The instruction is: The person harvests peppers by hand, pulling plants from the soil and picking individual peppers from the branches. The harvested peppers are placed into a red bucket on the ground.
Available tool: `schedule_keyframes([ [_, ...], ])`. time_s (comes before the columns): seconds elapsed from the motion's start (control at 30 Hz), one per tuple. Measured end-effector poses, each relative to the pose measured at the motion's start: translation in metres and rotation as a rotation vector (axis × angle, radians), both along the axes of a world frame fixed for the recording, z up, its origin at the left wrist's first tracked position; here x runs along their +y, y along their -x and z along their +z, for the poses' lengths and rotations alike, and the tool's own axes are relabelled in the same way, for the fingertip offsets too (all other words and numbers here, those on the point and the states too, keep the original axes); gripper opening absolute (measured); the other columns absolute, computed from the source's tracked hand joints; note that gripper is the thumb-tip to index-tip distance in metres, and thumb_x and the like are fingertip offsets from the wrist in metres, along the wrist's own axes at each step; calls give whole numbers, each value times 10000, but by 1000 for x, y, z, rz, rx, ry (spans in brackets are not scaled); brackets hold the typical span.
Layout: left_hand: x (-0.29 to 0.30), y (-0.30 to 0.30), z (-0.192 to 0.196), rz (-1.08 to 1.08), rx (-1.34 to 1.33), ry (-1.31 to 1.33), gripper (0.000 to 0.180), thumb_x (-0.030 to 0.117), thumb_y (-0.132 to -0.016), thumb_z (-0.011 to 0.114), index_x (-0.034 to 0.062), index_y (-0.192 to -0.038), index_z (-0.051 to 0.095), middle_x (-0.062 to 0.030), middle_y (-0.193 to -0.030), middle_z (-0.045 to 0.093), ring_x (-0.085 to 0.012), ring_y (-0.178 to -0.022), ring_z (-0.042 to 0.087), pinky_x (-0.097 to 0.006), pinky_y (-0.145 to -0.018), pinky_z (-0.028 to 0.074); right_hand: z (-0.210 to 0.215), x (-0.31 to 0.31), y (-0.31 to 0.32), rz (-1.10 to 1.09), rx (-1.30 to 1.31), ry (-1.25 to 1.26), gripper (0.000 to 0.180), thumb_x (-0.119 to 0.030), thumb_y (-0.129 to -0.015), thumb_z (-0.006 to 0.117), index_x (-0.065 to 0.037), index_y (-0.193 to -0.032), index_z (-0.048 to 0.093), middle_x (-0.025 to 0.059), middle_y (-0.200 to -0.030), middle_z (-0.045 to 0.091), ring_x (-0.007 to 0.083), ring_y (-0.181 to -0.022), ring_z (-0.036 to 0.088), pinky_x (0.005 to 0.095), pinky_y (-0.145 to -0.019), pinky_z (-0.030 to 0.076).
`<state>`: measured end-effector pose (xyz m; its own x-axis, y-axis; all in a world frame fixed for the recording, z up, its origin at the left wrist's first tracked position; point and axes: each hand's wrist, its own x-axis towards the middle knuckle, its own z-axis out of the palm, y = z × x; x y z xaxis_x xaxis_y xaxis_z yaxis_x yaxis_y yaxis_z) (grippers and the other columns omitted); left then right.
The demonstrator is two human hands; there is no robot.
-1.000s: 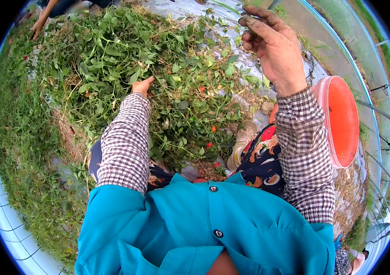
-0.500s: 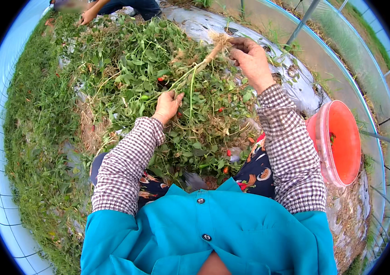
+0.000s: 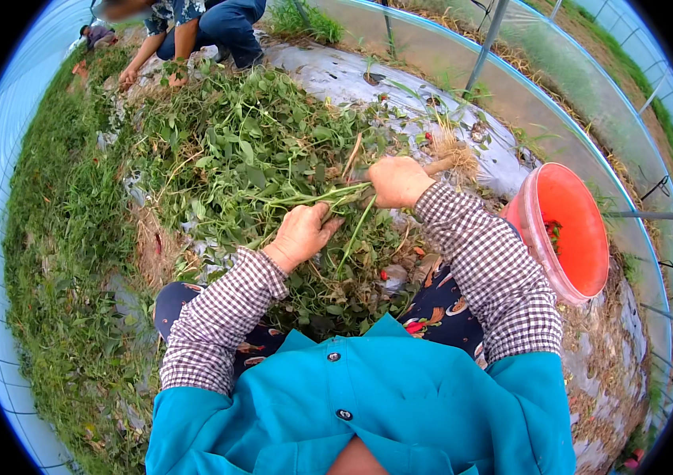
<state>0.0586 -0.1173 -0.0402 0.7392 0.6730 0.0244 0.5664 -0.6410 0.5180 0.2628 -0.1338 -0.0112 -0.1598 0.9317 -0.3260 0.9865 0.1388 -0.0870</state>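
Note:
An uprooted pepper plant lies across in front of me, its leafy green branches spreading left and its pale, bushy root (image 3: 454,155) pointing right. Around the thick stem just short of the root, my right hand (image 3: 400,184) is closed. My left hand (image 3: 302,236) is closed by the green branches (image 3: 328,195), thumb and fingers against the stems; the fingertips are partly hidden. Beneath both hands is a heap of wilting pepper foliage (image 3: 233,150). A small red pepper (image 3: 384,275) shows near my right knee.
A red bucket (image 3: 515,212) with some red and green bits inside stands at my right. Silvery plastic mulch (image 3: 336,75) runs beyond the heap, beside metal greenhouse poles (image 3: 485,47). Another person (image 3: 230,32) crouches at the far left, hands in the plants; someone else is farther back.
My right hand has come down and inward, from the root end to the stem. The root now lies lower and farther right. My left hand has shifted slightly nearer me and right.

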Motion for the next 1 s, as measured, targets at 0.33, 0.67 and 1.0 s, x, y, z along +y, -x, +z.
schedule_keyframes([
  [0.33,71,-89,161,-351,330,-816,213,220,-704,610,80,-860,573,-87,-791,585,-247,-732,576,-350,-628,459,39,8,-64,-445,449,-819,497,-470,-668,629,-103,-1001,602,155,-870,611,294,-802,586,370,-705,459],
  [0.67,54,-101,229,-615,-240,-1378,367,159,-751,511,130,-1111,446,-124,-984,527,-192,-937,504,-376,-878,325,24,30,-73,-644,1726,-802,351,-116,-716,668,23,-1010,536,72,-928,596,146,-775,551,253,-682,428],
  [1.0,3,5,-5,-97,-240,390,565,217,-694,673,-15,-1150,435,-137,-1041,546,-226,-942,535,-326,-837,439,35,27,-45,-989,2061,-575,311,-158,-824,538,70,-1015,447,132,-922,537,224,-808,537,351,-667,475],
])
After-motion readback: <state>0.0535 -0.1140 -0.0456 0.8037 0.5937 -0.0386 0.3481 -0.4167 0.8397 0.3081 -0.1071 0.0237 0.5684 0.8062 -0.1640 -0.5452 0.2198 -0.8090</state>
